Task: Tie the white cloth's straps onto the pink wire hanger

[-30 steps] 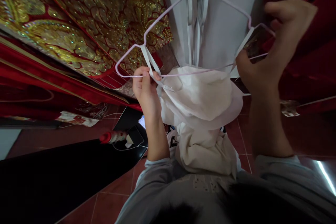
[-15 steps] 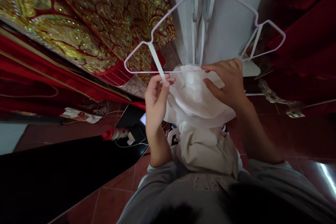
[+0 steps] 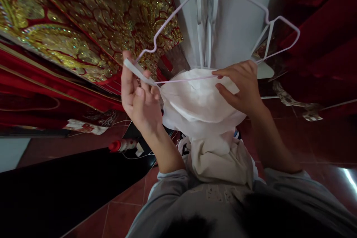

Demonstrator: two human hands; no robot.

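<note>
A pale pink clothes hanger (image 3: 181, 10) spans the view, a white garment (image 3: 205, 106) hanging below its lower bar. My left hand (image 3: 143, 100) is at the hanger's left end. A white strap (image 3: 138, 71) stretches across its raised index finger and its curled fingers, and the hand covers part of that hanger corner. My right hand (image 3: 238, 85) has its fingertips on the lower bar near the middle, with the thumb apart below. At the hanger's right end, another white strap (image 3: 268, 41) loops over the notch.
Red clothing with gold sequins (image 3: 134, 11) hangs at left, and dark red fabric (image 3: 323, 26) at right. A light grey panel (image 3: 240, 18) stands behind the hanger. On a black surface (image 3: 69, 182) at lower left is a red-capped bottle (image 3: 122, 145) with cables.
My left hand has moved left and up to the hanger's corner, drawing the strap outward along with it. The hanger has shifted slightly left. My right hand stays nearly still.
</note>
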